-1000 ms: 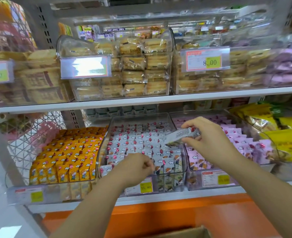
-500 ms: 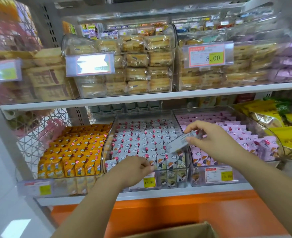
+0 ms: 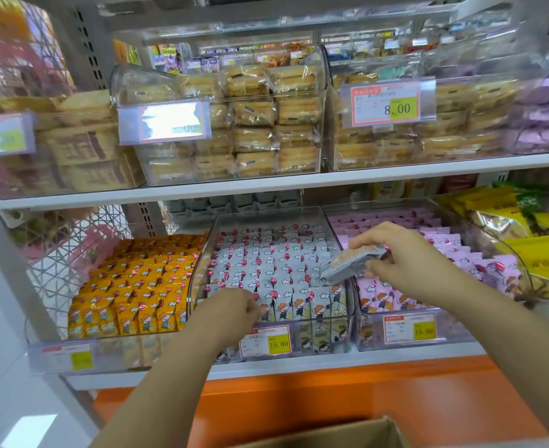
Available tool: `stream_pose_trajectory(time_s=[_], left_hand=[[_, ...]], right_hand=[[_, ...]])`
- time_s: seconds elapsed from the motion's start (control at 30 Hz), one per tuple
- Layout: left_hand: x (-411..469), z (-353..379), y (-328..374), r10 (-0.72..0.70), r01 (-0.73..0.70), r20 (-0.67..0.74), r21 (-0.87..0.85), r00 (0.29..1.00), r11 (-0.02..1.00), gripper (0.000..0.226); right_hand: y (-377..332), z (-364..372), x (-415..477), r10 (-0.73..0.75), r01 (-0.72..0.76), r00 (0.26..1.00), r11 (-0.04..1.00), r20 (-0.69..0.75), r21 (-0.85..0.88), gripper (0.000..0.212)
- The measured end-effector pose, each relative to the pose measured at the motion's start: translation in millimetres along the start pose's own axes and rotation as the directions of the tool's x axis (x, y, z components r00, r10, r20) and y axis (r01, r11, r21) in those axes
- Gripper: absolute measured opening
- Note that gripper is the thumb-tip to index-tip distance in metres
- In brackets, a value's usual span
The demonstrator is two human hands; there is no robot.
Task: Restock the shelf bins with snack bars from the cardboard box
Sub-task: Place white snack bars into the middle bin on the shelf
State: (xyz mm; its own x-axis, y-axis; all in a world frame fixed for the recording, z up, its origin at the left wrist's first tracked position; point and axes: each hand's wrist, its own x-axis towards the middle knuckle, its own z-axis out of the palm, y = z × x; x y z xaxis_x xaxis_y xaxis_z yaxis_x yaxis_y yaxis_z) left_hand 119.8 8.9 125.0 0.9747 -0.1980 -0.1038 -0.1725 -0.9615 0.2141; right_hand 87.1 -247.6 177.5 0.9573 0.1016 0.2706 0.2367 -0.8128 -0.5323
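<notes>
A clear middle shelf bin point(image 3: 338, 227) holds rows of grey-wrapped snack bars point(image 3: 266, 266). My right hand point(image 3: 402, 257) pinches one grey snack bar point(image 3: 347, 265) above the bin's right front corner. My left hand point(image 3: 231, 313) is at the bin's front left, fingers curled down among the front row of bars; whether it grips one is hidden. The cardboard box point(image 3: 347, 434) shows only its top edge at the bottom of the view.
An orange-bar bin point(image 3: 131, 286) stands left of the grey one, a pink-bar bin point(image 3: 441, 253) right of it, then yellow bags point(image 3: 538, 240). The upper shelf point(image 3: 299, 182) carries clear bins of pastries. Price tags front the bins. An orange panel point(image 3: 331, 396) lies below.
My right hand has dropped slightly with the grey bar, its tip now lower over the bin's right edge. The left hand stays at the front row. The view has shifted a little.
</notes>
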Motion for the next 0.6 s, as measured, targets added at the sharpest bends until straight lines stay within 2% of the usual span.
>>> stream_pose_trajectory(time_s=[0.03, 0.1, 0.13, 0.17, 0.2, 0.23, 0.3, 0.33, 0.4, 0.47, 0.53, 0.6], left_hand=[[0.3, -0.4, 0.9, 0.009, -0.009, -0.026, -0.001, 1.000, 1.000, 0.028], [-1.7, -5.5, 7.0, 0.066, -0.081, -0.105, -0.146, 0.992, 0.986, 0.017], [-3.0, -9.0, 12.1, 0.107, -0.136, -0.125, -0.252, 0.986, 0.958, 0.030], [-4.1, -11.4, 17.5, 0.149, -0.189, -0.136, -0.367, 0.979, 0.911, 0.044], [-5.7, -14.1, 21.9, 0.178, -0.229, -0.150, -0.480, 0.973, 0.847, 0.048], [-6.9, -16.2, 24.8, 0.192, -0.265, -0.185, -0.584, 0.964, 0.767, 0.039], [-6.6, -18.3, 24.6, 0.120, -0.270, -0.251, -0.742, 0.961, 0.614, 0.018], [-7.2, -19.4, 23.1, 0.080, -0.257, -0.254, -0.809, 0.964, 0.528, 0.016], [-7.6, -19.9, 20.7, 0.054, -0.210, -0.203, -0.920, 0.978, 0.330, 0.021], [-8.5, -21.5, 19.6, 0.056, -0.171, -0.163, -0.969, 0.985, 0.177, 0.026], [-8.2, -22.6, 19.2, 0.047, -0.164, -0.159, -0.976, 0.986, 0.141, 0.029], [-7.1, -22.5, 16.8, 0.019, -0.161, -0.161, -0.964, 0.987, 0.211, 0.036]], right_hand=[[-0.9, -0.1, -0.5, -0.003, 0.004, 1.000, 0.998, -0.007, 0.055, 0.035], [-6.7, -0.1, -2.1, 0.030, -0.025, 0.999, 0.962, -0.014, 0.271, 0.032], [-11.4, 1.4, -2.4, 0.063, -0.062, 0.998, 0.903, 0.013, 0.425, 0.031], [-17.0, 3.5, -2.9, 0.089, -0.104, 0.995, 0.818, 0.053, 0.565, 0.032], [-21.3, 6.9, -2.0, 0.104, -0.139, 0.990, 0.740, 0.093, 0.658, 0.031], [-25.0, 10.7, -1.5, 0.112, -0.166, 0.986, 0.700, 0.123, 0.695, 0.030], [-27.9, 17.7, 0.6, 0.122, -0.200, 0.979, 0.738, 0.163, 0.645, 0.028], [-27.8, 20.6, 1.2, 0.121, -0.202, 0.977, 0.787, 0.175, 0.583, 0.026], [-27.3, 26.4, 2.2, 0.096, -0.176, 0.977, 0.867, 0.189, 0.466, 0.021], [-29.5, 32.6, 1.8, 0.050, -0.129, 0.976, 0.918, 0.212, 0.375, 0.019], [-31.5, 37.3, 1.6, -0.006, -0.072, 0.970, 0.948, 0.244, 0.310, 0.020], [-26.1, 38.3, 4.7, -0.021, -0.023, 0.979, 0.976, 0.201, 0.217, 0.023]])
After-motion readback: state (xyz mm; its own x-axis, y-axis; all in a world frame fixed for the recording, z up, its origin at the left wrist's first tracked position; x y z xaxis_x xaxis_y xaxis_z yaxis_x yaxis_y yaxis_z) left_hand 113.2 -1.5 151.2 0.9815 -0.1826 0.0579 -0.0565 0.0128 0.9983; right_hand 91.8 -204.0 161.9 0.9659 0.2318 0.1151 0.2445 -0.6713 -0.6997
